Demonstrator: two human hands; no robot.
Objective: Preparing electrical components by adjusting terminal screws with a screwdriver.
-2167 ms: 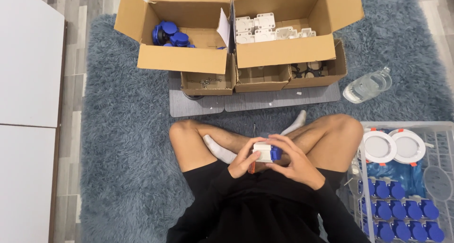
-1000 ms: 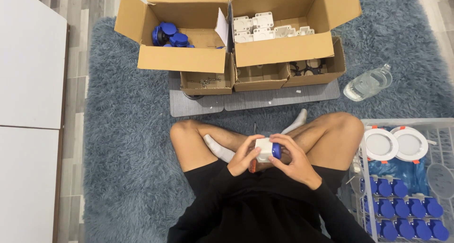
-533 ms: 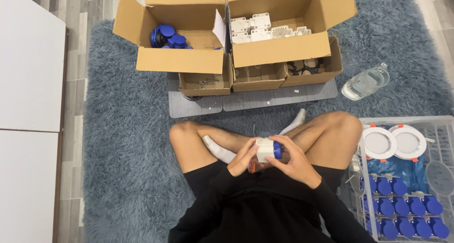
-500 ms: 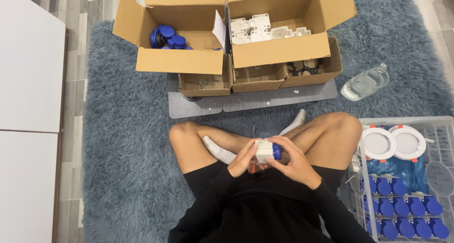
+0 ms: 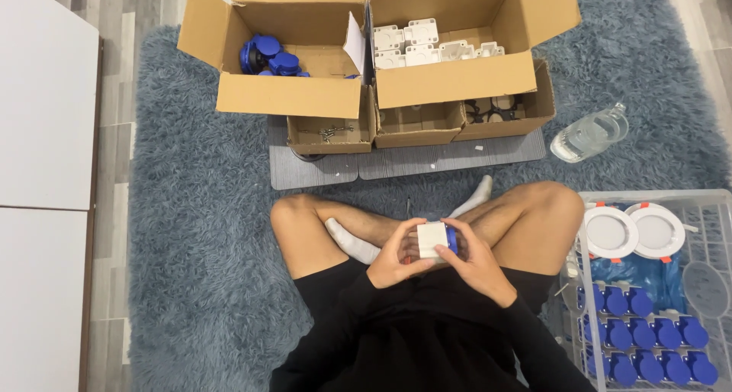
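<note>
Seated cross-legged on blue shaggy rug (image 5: 191, 232). Left hand (image 5: 395, 259) and right hand (image 5: 479, 264) both curled around small white box (image 5: 431, 238) with blue cap (image 5: 453, 239), held over lap, fingers gripping its sides. To the right, wire basket (image 5: 709, 201) with rows of blue pieces and two round white lamps (image 5: 633, 232). Farther off: clear water bottle (image 5: 591, 134), open cardboard boxes (image 5: 381, 64) holding blue and white parts.
</note>
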